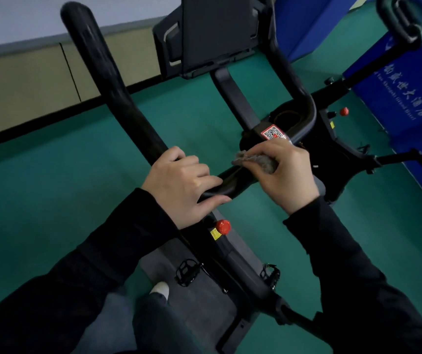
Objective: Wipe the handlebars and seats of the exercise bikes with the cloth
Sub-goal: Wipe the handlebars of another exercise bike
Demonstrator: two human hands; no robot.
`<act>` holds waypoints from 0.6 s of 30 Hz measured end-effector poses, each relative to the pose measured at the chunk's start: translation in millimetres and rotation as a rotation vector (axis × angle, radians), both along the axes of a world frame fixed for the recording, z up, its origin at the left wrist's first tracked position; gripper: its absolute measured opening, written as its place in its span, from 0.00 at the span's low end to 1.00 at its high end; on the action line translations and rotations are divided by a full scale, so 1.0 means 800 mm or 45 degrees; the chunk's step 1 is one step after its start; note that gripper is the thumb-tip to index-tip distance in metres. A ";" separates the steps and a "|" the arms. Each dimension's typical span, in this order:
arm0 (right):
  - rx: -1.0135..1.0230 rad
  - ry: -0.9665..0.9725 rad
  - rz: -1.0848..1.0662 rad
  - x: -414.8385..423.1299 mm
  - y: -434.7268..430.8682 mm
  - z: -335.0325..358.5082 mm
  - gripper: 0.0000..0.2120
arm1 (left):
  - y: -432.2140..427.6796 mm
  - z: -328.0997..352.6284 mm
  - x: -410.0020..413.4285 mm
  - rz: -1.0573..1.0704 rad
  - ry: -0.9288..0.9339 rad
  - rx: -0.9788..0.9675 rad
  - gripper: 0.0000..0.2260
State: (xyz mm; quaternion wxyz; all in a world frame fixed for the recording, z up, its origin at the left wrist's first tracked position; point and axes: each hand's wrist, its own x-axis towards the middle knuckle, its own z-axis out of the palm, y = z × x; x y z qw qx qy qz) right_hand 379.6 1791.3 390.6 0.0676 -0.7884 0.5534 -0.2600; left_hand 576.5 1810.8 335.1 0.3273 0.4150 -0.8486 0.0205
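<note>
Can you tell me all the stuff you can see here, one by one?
handlebars: one set, black, middle
cloth: one, grey, on the handlebars' crossbar
screen holder: one, dark grey, top middle
QR sticker: one, red and white, beside the cloth
red knobs: two, one below the handlebars, one at the right
pedals: two, black, low middle
second bike: one, black, right
banner: one, blue with white writing, right
floor: green, all around
shoe: one, white, bottom
left hand: one, grips the handlebars
right hand: one, holds the cloth
</note>
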 end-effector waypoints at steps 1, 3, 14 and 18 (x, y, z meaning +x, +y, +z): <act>0.019 0.023 0.048 0.002 0.000 0.000 0.04 | 0.000 0.000 0.000 0.001 0.001 0.001 0.16; 0.074 0.056 0.130 0.002 -0.004 0.004 0.04 | 0.000 0.001 0.000 0.002 0.006 0.010 0.15; 0.556 0.547 0.448 0.023 -0.063 0.040 0.07 | 0.000 -0.002 0.002 -0.010 0.067 0.004 0.16; 0.737 0.659 0.520 0.033 -0.089 0.046 0.06 | 0.000 -0.004 0.001 -0.008 0.068 0.011 0.16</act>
